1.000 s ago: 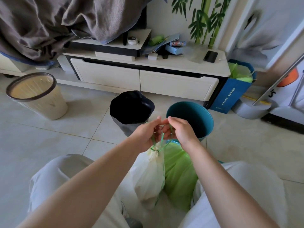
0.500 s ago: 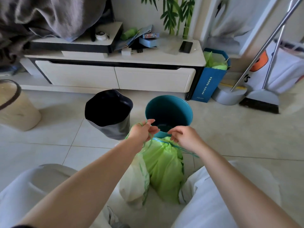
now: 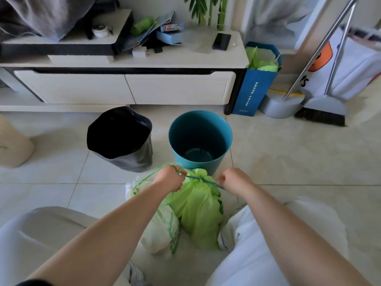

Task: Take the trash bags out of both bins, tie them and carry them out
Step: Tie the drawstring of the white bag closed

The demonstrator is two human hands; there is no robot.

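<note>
A bright green trash bag (image 3: 198, 211) stands on the floor between my knees, its top gathered shut. Its blue-green drawstring (image 3: 203, 180) runs taut between my left hand (image 3: 170, 178) and my right hand (image 3: 233, 179), both closed on it. A pale white bag (image 3: 162, 230) with green trim lies against the green one on its left; its drawstring loop hangs around my left hand. Just beyond stand a teal bin (image 3: 200, 139), with no liner, and a dark grey bin (image 3: 121, 137).
A white low cabinet (image 3: 127, 85) runs along the wall behind the bins. A blue paper bag (image 3: 257, 87) with green bags, a dustpan (image 3: 278, 104) and a broom (image 3: 323, 108) stand at right. A beige bin (image 3: 14, 145) is at the left edge.
My hands moved from the white bag's tied top down to the green bag and have pulled apart, drawing its string tight. The camera view shifted right and down.
</note>
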